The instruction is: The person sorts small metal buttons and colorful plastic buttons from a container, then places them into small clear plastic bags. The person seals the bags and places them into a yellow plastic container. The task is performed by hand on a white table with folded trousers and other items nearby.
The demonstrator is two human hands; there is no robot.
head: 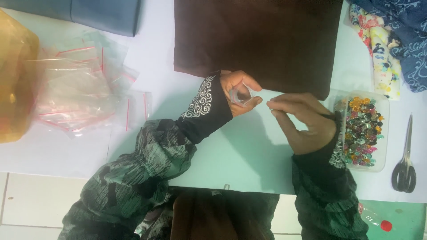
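— What is each hand doing?

— The left hand (238, 91) curls thumb and fingers around a small clear plastic piece (241, 94), clamped on it just below the edge of the dark brown cloth (258, 42). I cannot tell whether that piece is a tiny bag or a little cup. The right hand (302, 122) has its fingertips (272, 105) pinched together, pointing toward the clear piece with a narrow gap between them. Whether something tiny sits in that pinch is too small to see.

— What lies closest around them?

— Both hands hover over the white table (249, 151). Just beside the right wrist sits one clear rectangular plastic box (364, 132), packed with small stones in orange, green, pink and silver, too many to count. Right of it lies one pair of scissors (404, 160) with black handles, blades closed.

— And the packages?

— On the far left there is a loose heap of clear zip bags (84, 86), each with a red sealing strip. They overlap, so an exact count is not possible, though there are several. Next to the heap, at the left edge, bulges one yellowish translucent bag (13, 80). Above it lies one folded blue cloth (104, 15). At the top right corner are two more fabrics, a floral printed cloth (378, 44) and a dark blue patterned cloth (407, 26).
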